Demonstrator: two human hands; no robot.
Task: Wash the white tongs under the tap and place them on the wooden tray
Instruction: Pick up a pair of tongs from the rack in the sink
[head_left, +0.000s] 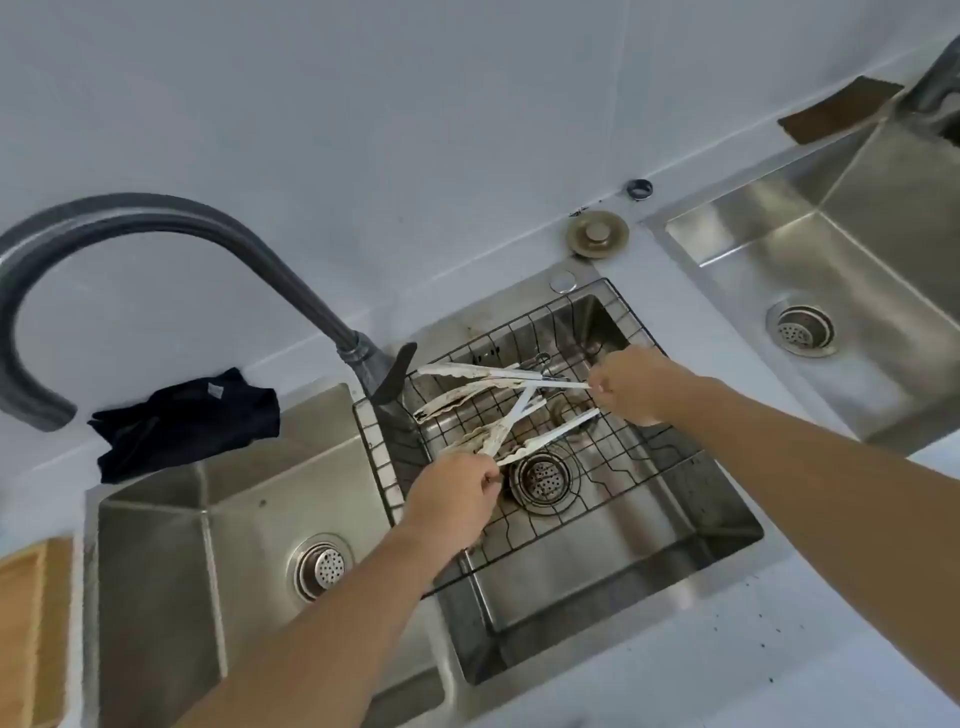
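Presently over wire rack in middle sink: two dirty white tongs, crossing. Left hand pinching lower tongs at jaw end, fingers curled. Right hand gripping upper tongs at handle end, fingers curled. Tap arching left, spout above left sink. Tray at far left edge.

Pale countertop with 3 steel sinks, black cloth, sink plug
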